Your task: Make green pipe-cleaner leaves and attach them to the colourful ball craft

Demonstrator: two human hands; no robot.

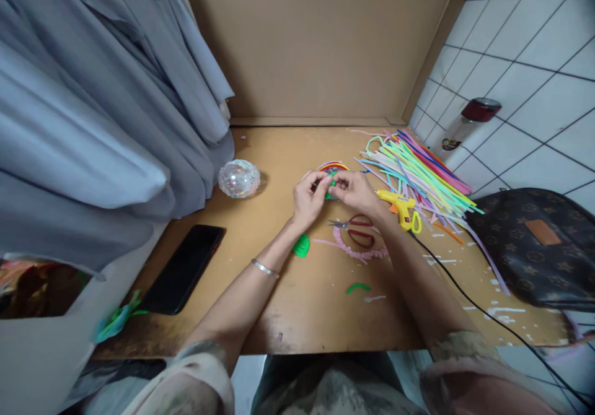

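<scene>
One little green piece (332, 179) is pinched between both hands over the middle of the table (279, 303), so it's mostly covered up and its full shape can't really be made out. It's gripped by the thumb and fingers of the left hand (310, 199) on one side, and by the fingertips of the right hand (356, 191) on the other, with the two sets of fingertips held super close; whether they're actually touching can't be told. Right behind the fingers, a rainbow-striped thing (333, 165) is partly hidden.

Just below the hands, a pair of red-handled scissors (361, 237) is laid down with the blades pointed left, and a curved pink fuzzy strip (361, 254) is looped around underneath. Next to the left forearm, a bright green scalloped piece (302, 246) is partly blocked from view. Nearer the table's front edge, a short curved green bit (357, 287) is left lying on its own.

Over by the right forearm, a yellow glue gun (398, 206) is parked, with a black cord (469, 297) run off toward the lower right corner. Past it, a big messy pile of colored fuzzy sticks (418, 170) is spread out, flanked by a dark patterned bag (539, 260). On the left side, a clear speckled ball (239, 178) and a black phone (183, 269) are set near the gray curtain (106, 105).
</scene>
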